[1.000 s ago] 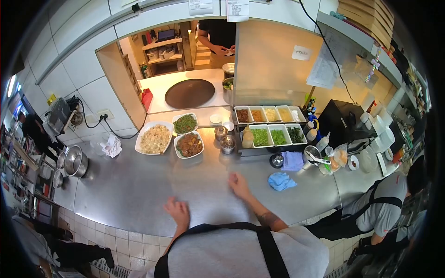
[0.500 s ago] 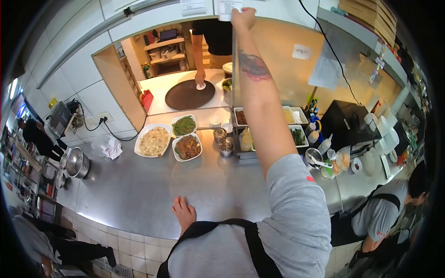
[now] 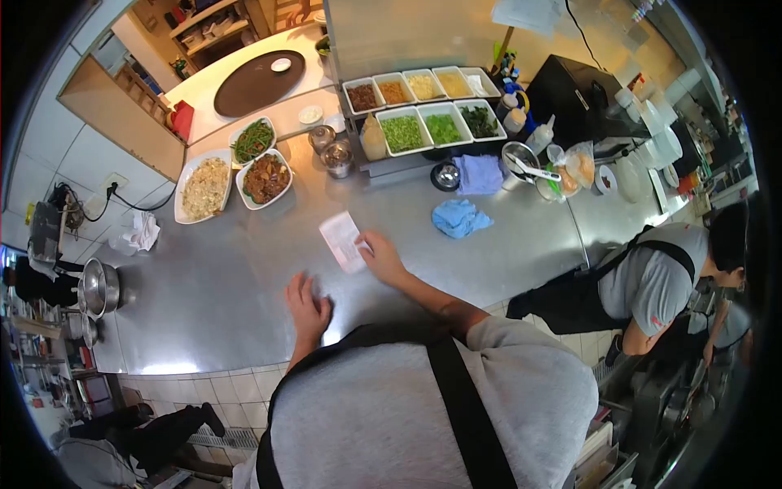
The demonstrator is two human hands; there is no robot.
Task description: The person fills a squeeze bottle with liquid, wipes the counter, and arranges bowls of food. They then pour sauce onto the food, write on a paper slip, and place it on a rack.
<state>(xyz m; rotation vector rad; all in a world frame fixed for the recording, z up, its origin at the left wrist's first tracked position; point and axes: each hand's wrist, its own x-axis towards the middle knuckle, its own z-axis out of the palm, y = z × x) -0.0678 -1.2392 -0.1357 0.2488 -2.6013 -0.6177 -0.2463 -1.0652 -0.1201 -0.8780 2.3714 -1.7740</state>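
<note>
My right hand point(image 3: 381, 257) pinches the right edge of a printed order slip point(image 3: 342, 240) just above the steel counter point(image 3: 204, 301). My left hand point(image 3: 306, 310) lies on the counter near the front edge with its fingers spread, holding nothing. Beyond the slip stand a dish of fried rice point(image 3: 205, 190), a dish of green beans point(image 3: 252, 141) and a dish of brown saucy food point(image 3: 266, 178). To their right are two small metal-topped jars point(image 3: 336, 155).
White ingredient trays point(image 3: 401, 134) line the back, with a squeeze bottle point(image 3: 373, 138) beside them. Blue cloths point(image 3: 461, 218) lie to the right. A round brown tray point(image 3: 257, 90) sits in the serving hatch. Metal bowls point(image 3: 99, 285) stand left; a co-worker point(image 3: 652, 277) bends at the right.
My right hand has come down from the slip rail on the wall to the counter with a slip. The person's hand in the hatch has left the white dish on the brown tray.
</note>
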